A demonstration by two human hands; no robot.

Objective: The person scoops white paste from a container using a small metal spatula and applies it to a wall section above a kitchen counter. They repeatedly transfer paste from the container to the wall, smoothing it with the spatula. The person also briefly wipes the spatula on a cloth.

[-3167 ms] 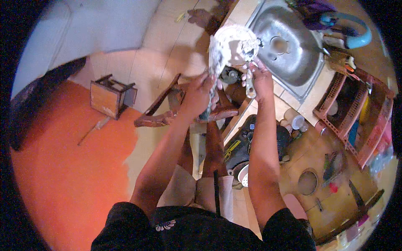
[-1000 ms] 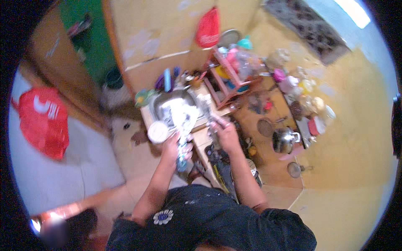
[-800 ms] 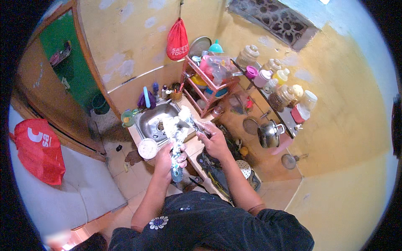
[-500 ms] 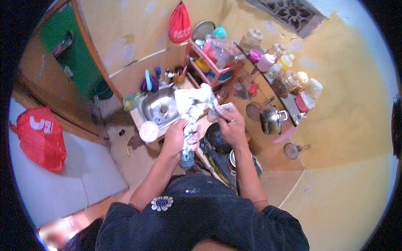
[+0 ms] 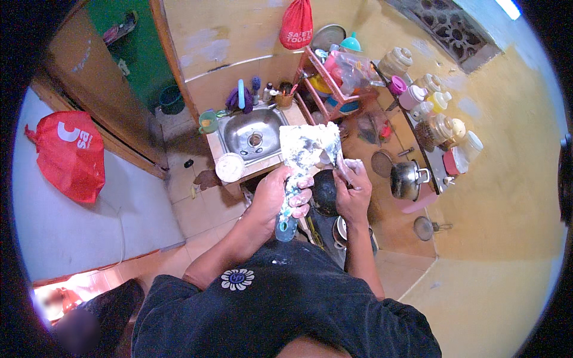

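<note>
My left hand is closed around the teal handle of a putty knife, held upright in front of my chest. White paste coats its wide blade, handle and my fingers. Close to the blade's right edge, my right hand is pinched, with white smears on the fingertips. A thin greyish edge shows between that hand and the paste; what it belongs to is hidden. Behind the blade lies a steel sink, with a round white-topped tub at its near left corner.
A pink rack with plastic ware stands beyond the sink. On the right are a shelf with jars, a hanging pot and a strainer. A black pan sits below my hands. A red bag lies at left.
The view has shifted, so the room sits farther right and the sink shows more. The putty knife's blade faces me more squarely. My right hand is nearer the blade's right edge.
</note>
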